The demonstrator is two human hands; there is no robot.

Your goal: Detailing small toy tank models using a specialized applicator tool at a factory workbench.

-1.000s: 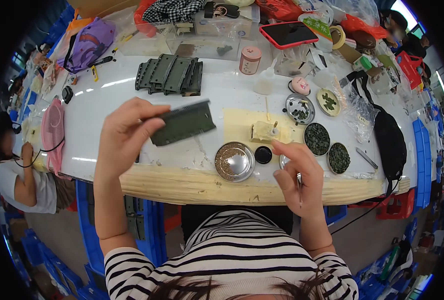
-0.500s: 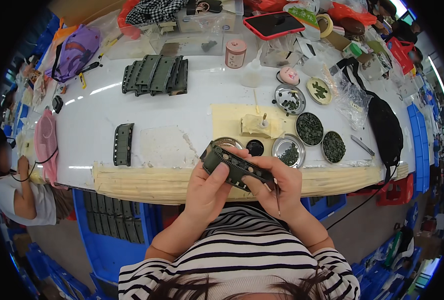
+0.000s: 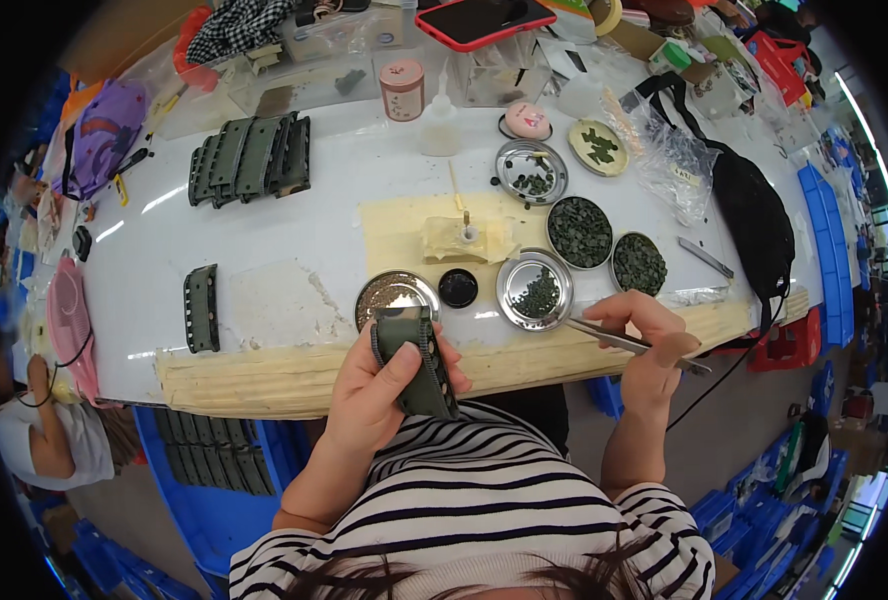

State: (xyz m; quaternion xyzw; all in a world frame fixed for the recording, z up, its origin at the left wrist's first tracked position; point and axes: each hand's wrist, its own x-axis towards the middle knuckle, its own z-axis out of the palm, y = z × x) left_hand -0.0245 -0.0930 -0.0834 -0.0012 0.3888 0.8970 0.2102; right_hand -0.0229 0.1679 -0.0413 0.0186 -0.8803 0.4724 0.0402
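My left hand (image 3: 362, 405) grips a dark green curved strip (image 3: 416, 368) with a row of small studs along its edge, thumb across its face. The strip stands upright just in front of the table edge. In my right hand (image 3: 652, 345) is a pair of metal tweezers (image 3: 619, 338), its tip at the near right rim of a steel dish (image 3: 507, 280) holding small dark green bits. Whether the tip pinches a bit is too small to tell. Left of this dish sits a round black pot (image 3: 458, 288), then a steel dish (image 3: 364, 292) of brownish bits, partly hidden by the strip.
Two tins (image 3: 580, 232) (image 3: 639, 265) of green pieces stand at right, with loose tweezers (image 3: 706, 257) beyond. A tape-wrapped block (image 3: 468, 240) sits behind the dishes. A single strip (image 3: 202, 308) and a stack of strips (image 3: 249, 160) lie left. A blue crate (image 3: 189, 510) is below.
My right hand has left the strip and swung right, turning the tweezers toward the steel dish. My left hand has moved left and tilted the strip upright. The whole view has shifted.
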